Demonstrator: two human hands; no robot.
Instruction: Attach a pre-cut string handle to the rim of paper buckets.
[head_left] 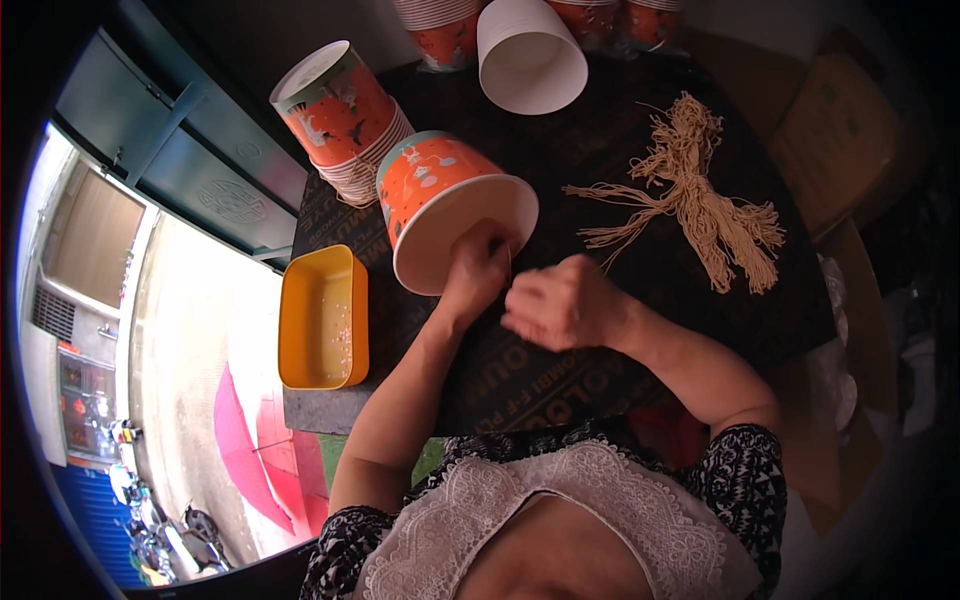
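Observation:
An orange paper bucket (425,180) with a white rim and a green base lies tilted on its side, its mouth toward me. My left hand (478,268) reaches into the mouth and grips the bucket at its lower right rim; some fingers are hidden. Just right of that rim is my right hand (565,303), curled closed and slightly blurred. Whatever its fingers may pinch cannot be made out. A loose bundle of beige cords (695,195) lies on the table to the right.
Behind the held bucket stands an upside-down stack of similar orange buckets (340,115). A yellow plastic box (350,285) with small white bits sits at the left edge of the dark table (520,390). A white bucket (530,60) and further stacks line the back.

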